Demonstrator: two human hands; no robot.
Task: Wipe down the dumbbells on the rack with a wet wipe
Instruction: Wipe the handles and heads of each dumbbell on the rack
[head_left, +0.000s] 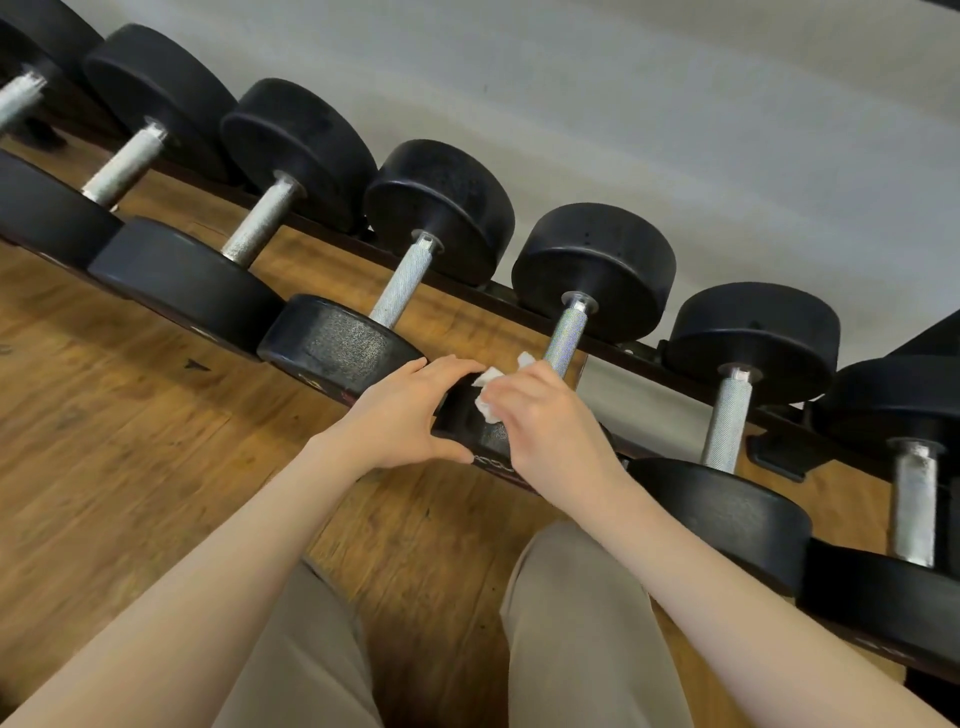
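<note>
1. The right hand (540, 421) has its fingers curled round a crumpled white wipe (488, 402) and presses it on the near head (475, 431) of the middle dumbbell, at about 6 o'clock from that bar (567, 335)
2. The left hand (402, 415) sits at 9 o'clock of the same head, fingers fairly straight over the top edge and thumb under the near edge, bracing it; it holds nothing else
3. The dumbbells lie side by side on the rack (644, 358), running from 10 o'clock down to 4 o'clock across the view, with the wall (675, 130) behind and wood floor (130, 415) below
4. To do this step well, I would keep the left hand firm so the head does not roll while the wipe rubs
5. Work the wipe round the curved rim, then over the flat end face, then up the knurled bar, where grime probably sits in the pattern
6. Refold the wipe to a clean side before the next dumbbell at 4 o'clock
7. Which of the others are already done cannot be told
</note>
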